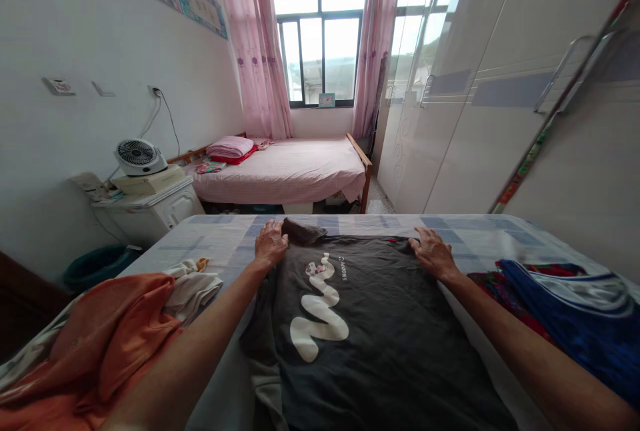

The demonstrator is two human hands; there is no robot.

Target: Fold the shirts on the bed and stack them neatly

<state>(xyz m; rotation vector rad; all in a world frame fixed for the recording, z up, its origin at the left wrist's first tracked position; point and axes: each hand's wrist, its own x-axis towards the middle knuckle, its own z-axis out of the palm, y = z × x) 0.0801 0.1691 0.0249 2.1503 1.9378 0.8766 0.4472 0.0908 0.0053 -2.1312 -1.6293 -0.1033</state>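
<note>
A dark grey shirt (380, 324) with a white wavy print and small lettering is spread on the bed in front of me. My left hand (271, 243) is closed on its far left corner, beside a bunched dark fold (304, 231) lying along the far edge. At the far right corner, my right hand (434, 252) has its fingers bent over the cloth, near a small red tag (393, 240). The shirt's near end runs out of view at the bottom. The fingertips of both hands are partly hidden.
An orange garment (125, 331) and pale cloth (193, 291) lie left on the checked bedsheet (235, 238). Blue clothing (560, 311) lies right. Beyond stand a pink-covered bed (300, 164), a white cabinet (150, 214) with a fan (139, 156), and tall wardrobes (450, 118).
</note>
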